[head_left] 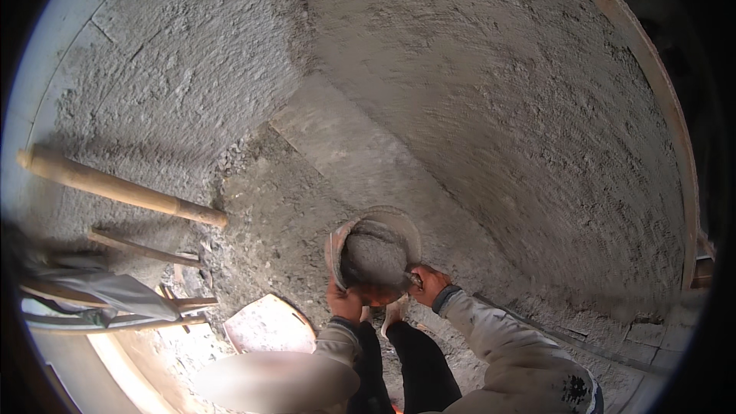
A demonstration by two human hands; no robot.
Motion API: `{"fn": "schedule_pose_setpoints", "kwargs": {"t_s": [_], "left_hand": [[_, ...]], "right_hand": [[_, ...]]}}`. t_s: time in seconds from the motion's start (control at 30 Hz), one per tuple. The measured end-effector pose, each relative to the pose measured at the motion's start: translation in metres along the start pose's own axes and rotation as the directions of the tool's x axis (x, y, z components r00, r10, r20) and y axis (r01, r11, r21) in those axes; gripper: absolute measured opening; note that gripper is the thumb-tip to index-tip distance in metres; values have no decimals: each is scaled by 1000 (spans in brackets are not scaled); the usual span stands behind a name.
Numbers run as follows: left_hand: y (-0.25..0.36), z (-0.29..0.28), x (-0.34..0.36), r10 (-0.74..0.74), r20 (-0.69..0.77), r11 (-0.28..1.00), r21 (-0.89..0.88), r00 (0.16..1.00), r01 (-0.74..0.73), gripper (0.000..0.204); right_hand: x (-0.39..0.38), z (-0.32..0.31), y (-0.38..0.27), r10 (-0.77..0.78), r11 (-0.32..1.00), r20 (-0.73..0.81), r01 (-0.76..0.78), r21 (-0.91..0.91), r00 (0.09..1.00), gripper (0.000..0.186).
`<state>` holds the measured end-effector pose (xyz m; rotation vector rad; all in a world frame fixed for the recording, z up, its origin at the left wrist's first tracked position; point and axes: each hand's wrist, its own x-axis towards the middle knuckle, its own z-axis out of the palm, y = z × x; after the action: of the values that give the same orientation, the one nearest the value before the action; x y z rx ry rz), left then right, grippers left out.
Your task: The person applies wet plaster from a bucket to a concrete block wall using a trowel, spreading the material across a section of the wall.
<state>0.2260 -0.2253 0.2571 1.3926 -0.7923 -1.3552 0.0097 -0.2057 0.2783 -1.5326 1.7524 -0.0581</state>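
A round bucket [415, 231] with a pale rim and reddish patches is in front of my legs, low in the head view. Grey wet mortar [374, 254] lies in it. My left hand [344, 303] is closed on the bucket's near left side. At the near right of the rim, my right hand [431, 284] is closed around a short handle [415, 279], which looks like a trowel's. The blade cannot be told apart from the mortar.
Rough grey plastered walls meet in a corner ahead, the right wall [498, 100] beside the left wall [192, 61]. A thick wooden pole [126, 188] and a thinner stick [146, 247] are at left. A pale board [270, 325] lies on the rubble-strewn floor near my feet.
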Motion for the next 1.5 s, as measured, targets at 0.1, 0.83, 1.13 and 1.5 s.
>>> {"fn": "schedule_pose_setpoints", "kwargs": {"t_s": [0.1,0.83,1.13,1.5], "left_hand": [[-8,-4,7,-5,-34,999,-49,999,3,32],[20,19,-75,6,-171,998,70,985,6,50],[81,63,-69,244,-232,961,189,942,-202,52],[60,-5,18,-6,-352,979,-192,936,-66,39]], "right_hand": [[-19,-14,-6,-69,994,-92,61,-86,993,40],[-75,-172,-25,-130,764,190,220,-607,973,37],[-42,-56,-1,-202,978,49,204,-43,978,39],[74,-222,-100,-137,854,365,-77,515,921,19]]}}
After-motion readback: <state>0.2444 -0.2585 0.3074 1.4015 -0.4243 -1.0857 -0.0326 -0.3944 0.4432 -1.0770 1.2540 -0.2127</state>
